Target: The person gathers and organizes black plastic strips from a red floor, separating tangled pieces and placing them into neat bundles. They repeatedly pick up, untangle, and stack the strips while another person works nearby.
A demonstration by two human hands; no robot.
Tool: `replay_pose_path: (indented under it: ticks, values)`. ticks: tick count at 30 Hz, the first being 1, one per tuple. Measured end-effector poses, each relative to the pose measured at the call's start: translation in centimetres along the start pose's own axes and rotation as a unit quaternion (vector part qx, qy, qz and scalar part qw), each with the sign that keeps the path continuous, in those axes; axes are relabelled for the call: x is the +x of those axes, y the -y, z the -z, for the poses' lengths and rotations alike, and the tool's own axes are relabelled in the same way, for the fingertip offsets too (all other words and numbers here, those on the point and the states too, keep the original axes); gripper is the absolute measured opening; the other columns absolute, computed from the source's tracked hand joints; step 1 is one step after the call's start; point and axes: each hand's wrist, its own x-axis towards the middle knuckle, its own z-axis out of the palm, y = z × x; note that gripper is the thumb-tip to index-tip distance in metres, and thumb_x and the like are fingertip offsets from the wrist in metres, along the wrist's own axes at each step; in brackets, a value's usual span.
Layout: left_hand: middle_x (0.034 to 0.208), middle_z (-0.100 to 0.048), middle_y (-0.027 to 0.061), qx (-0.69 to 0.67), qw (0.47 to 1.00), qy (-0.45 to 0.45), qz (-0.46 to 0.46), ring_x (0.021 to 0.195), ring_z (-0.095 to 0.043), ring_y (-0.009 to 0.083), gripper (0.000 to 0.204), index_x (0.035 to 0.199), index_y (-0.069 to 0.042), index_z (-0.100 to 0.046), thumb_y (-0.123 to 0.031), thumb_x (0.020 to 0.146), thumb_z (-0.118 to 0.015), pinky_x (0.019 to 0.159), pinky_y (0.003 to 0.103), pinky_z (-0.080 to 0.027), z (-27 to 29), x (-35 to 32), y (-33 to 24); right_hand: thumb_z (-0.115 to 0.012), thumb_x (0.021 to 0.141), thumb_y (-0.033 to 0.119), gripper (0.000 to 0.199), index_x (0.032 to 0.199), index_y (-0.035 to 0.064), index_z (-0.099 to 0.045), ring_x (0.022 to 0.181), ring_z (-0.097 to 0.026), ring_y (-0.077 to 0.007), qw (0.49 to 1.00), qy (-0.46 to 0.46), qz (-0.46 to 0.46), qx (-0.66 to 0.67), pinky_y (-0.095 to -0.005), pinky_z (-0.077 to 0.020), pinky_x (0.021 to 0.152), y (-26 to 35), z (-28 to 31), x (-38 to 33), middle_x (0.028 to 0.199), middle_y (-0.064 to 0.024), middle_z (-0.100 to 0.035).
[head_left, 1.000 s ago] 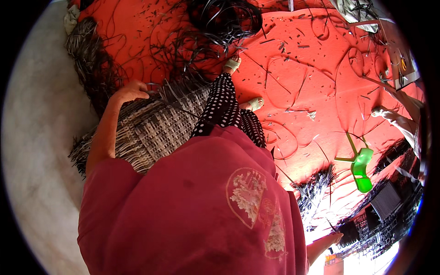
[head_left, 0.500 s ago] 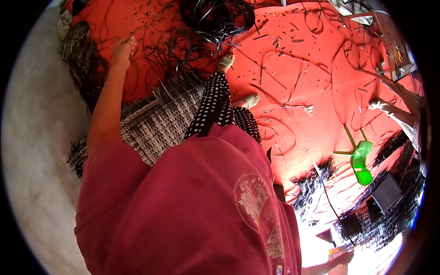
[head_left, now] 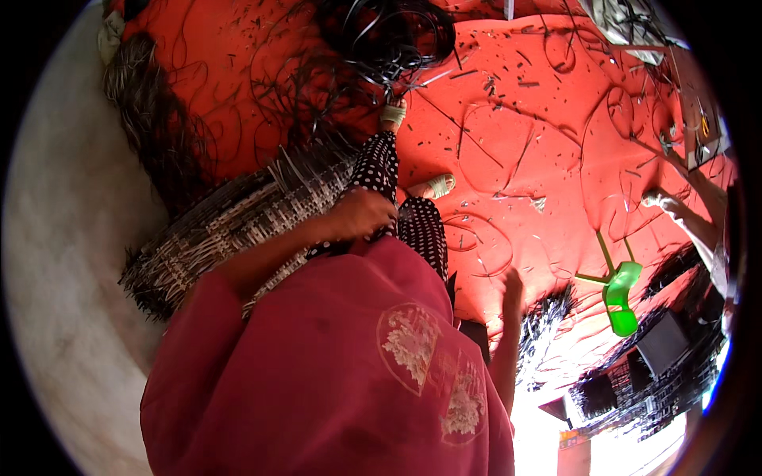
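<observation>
My left hand [head_left: 363, 214] is over my lap, against the black trousers with white dots [head_left: 371, 169]. Its fingers are curled in, and whatever they may hold does not show. Beside my left leg lies a woven mat [head_left: 226, 218] of grey, brown and black flat strips, with loose strip ends at its far and left edges. My left forearm passes over it. On the right, my right hand [head_left: 513, 289] is raised above the red floor covering, smeared by motion, so its fingers cannot be made out. The nearest thing to it is a bundle of dark strips [head_left: 548, 317].
A coil of black strips [head_left: 385, 40] lies ahead, and a long dark bundle [head_left: 147, 119] runs along the pale wall or floor [head_left: 63, 238]. Strip scraps litter the red floor covering [head_left: 516, 151]. A green chair-like object [head_left: 621, 297] and another person's leg [head_left: 686, 214] are at right.
My left hand has come back from the far left to my lap. My right hand has moved up and leftward from the lower right. My view has shifted slightly.
</observation>
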Motion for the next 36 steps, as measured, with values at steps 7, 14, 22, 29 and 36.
replay_pose_path:
  ticks: [7, 14, 22, 29, 36]
  values:
    - [0.083, -0.064, 0.0098, -0.130, 0.976, 0.168, 0.043, 0.073, -0.062, 0.0177, 0.017, 0.087, -0.003, -0.064, -0.018, 0.081, -0.058, 0.068, 0.029, -0.047, 6.8, 5.8, 0.1, -0.043, 0.089, 0.039, 0.048, 0.121, 0.0031, -0.045, 0.100, -0.052, -0.0212, 0.919, 0.381, 0.077, -0.064, -0.0307, -0.0404, 0.085, 18.9, -21.6, 1.9, 0.108, -0.0123, -0.055]
    - [0.085, -0.054, 0.0112, 0.322, 0.928, -0.179, 0.057, 0.086, -0.052, 0.0297, 0.012, 0.082, -0.002, -0.057, -0.012, 0.075, -0.056, 0.072, 0.038, -0.045, 16.6, 20.9, 26.7, -0.038, 0.092, 0.029, 0.037, 0.109, -0.0008, -0.049, 0.096, -0.055, -0.0277, 0.843, 0.455, -0.055, -0.282, -0.0350, -0.0450, 0.077, 15.4, -25.3, 10.2, 0.099, -0.0205, -0.055]
    - [0.085, -0.061, 0.0109, 0.504, 0.842, 0.026, 0.191, 0.089, -0.057, 0.0300, 0.040, 0.106, -0.006, -0.053, -0.020, 0.070, -0.060, 0.080, 0.047, -0.040, 10.0, 33.8, 41.3, -0.047, 0.073, 0.005, 0.028, 0.101, 0.0026, -0.051, 0.083, -0.059, -0.0265, 0.874, 0.342, 0.174, -0.298, -0.0334, -0.0492, 0.071, 4.5, -26.4, 23.0, 0.093, -0.0098, -0.057]
    - [0.071, -0.059, 0.0142, 0.197, 0.962, -0.114, 0.149, 0.065, -0.059, 0.0279, 0.027, 0.095, -0.008, -0.060, -0.008, 0.069, -0.059, 0.057, 0.039, -0.047, 2.5, 27.6, 31.5, -0.058, 0.084, 0.029, 0.046, 0.118, 0.0021, -0.042, 0.079, -0.051, -0.0116, 0.963, 0.244, -0.112, 0.036, -0.0250, -0.0432, 0.068, 10.2, -34.6, 37.4, 0.099, -0.0042, -0.053]
    - [0.089, -0.052, 0.0124, 0.116, 0.979, -0.147, 0.077, 0.083, -0.051, 0.0303, 0.017, 0.088, -0.001, -0.055, -0.003, 0.071, -0.057, 0.072, 0.037, -0.044, 0.7, 21.9, 23.9, -0.062, 0.079, 0.015, 0.040, 0.116, 0.0101, -0.047, 0.055, -0.050, -0.0089, 0.926, 0.258, -0.122, 0.246, -0.0225, -0.0389, 0.045, 15.0, -38.2, 37.7, 0.072, -0.0006, -0.053]
